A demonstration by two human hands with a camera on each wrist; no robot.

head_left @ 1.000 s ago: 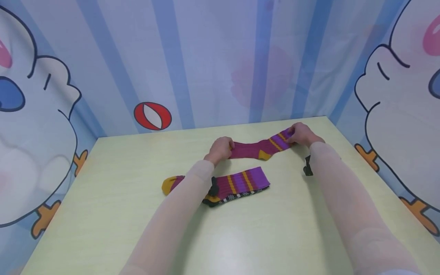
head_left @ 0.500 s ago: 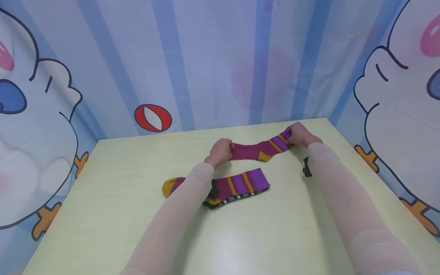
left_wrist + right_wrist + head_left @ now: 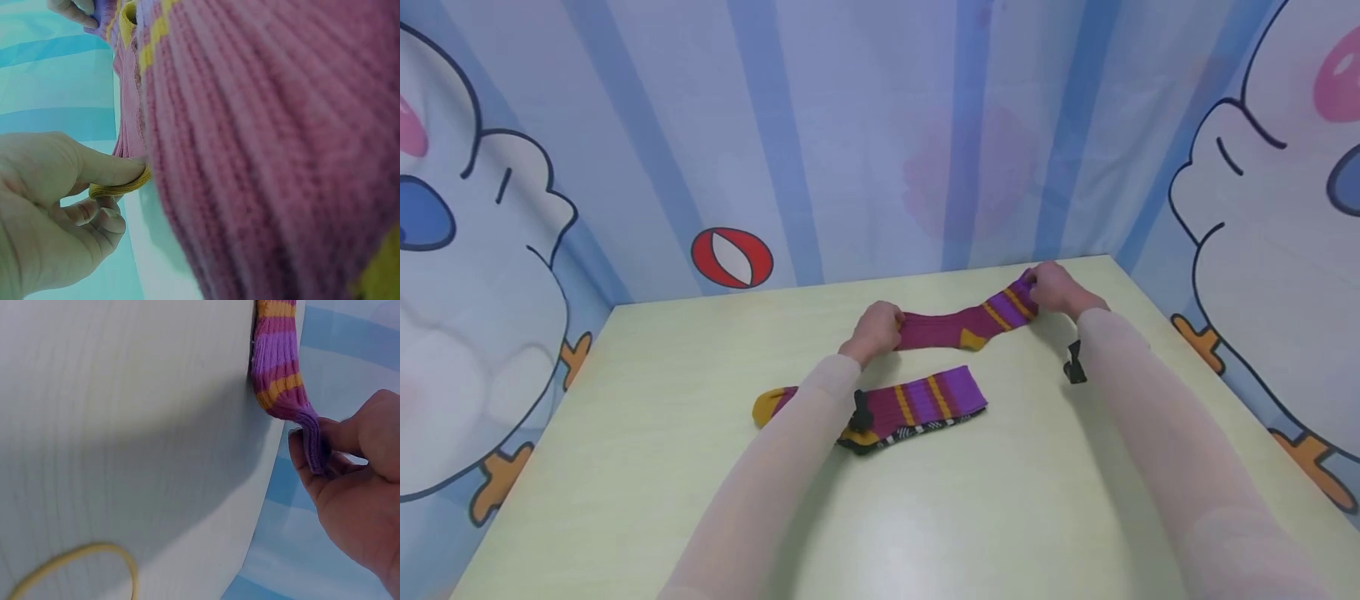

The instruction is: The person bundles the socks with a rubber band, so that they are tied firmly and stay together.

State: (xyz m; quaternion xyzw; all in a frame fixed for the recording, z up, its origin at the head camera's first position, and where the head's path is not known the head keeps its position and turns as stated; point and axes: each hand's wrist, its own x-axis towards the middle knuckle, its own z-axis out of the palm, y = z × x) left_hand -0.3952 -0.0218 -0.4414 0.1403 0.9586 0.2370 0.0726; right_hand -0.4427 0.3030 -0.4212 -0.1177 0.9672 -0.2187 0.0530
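A maroon sock (image 3: 943,328) with purple and yellow stripes is stretched sideways near the table's back edge. My left hand (image 3: 876,327) pinches its yellow toe (image 3: 128,185) between thumb and fingers, as the left wrist view shows. At the other end my right hand (image 3: 1060,289) pinches the purple cuff (image 3: 312,444), which bends up off the table in the right wrist view. Nearer to me lies a second sock of the same pattern (image 3: 925,398), partly hidden by my left forearm. A black-and-white patterned sock (image 3: 917,431) shows from under its front edge.
The pale table (image 3: 985,517) ends at a blue striped curtain (image 3: 865,150) close behind the stretched sock. Printed white cartoon figures stand on the side walls. Black wrist pieces hang under both sleeves. A yellow loop (image 3: 94,548) shows in the right wrist view.
The stretched sock and my left hand have shifted slightly left. My right hand keeps its pinch on the cuff, a little higher. The nearer socks lie as before.
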